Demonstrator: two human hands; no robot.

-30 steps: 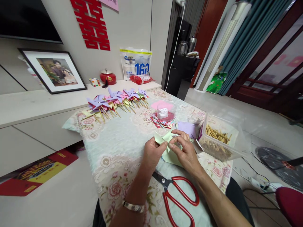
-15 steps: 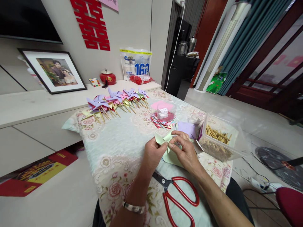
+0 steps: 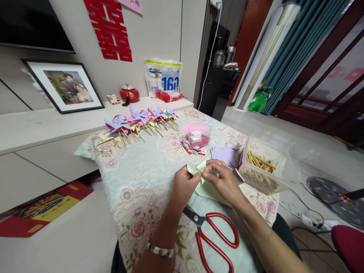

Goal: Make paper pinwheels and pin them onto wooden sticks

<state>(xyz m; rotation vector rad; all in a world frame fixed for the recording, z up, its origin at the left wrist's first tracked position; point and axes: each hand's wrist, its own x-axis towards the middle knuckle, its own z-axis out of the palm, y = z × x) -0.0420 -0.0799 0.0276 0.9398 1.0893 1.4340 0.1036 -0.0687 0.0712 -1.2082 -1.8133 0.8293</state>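
Note:
Between my two hands is a pale green paper pinwheel [image 3: 192, 167] with its corners folded toward the middle. My left hand [image 3: 184, 184] pinches it from the left, thumb near the centre. From the other side my right hand [image 3: 220, 176] presses thumb and forefinger at the same centre; anything small between the fingertips is hidden. Below the hands lies a light green paper sheet [image 3: 209, 191] on the cloth. Red-handled scissors [image 3: 217, 248] rest near my forearms, their blade tips partly under my left wrist.
Finished pinwheels on sticks [image 3: 139, 121] lie in a row at the back left. A clear round tub [image 3: 203, 136] stands among coloured papers, with purple sheets [image 3: 223, 154] nearby. At right, a plastic box [image 3: 256, 178] holds short wooden sticks. A flowered tablecloth [image 3: 127, 223] covers the table.
My right fingers have curled slightly closer in over the pinwheel's centre. Otherwise the hands and the things on the table stay where they were.

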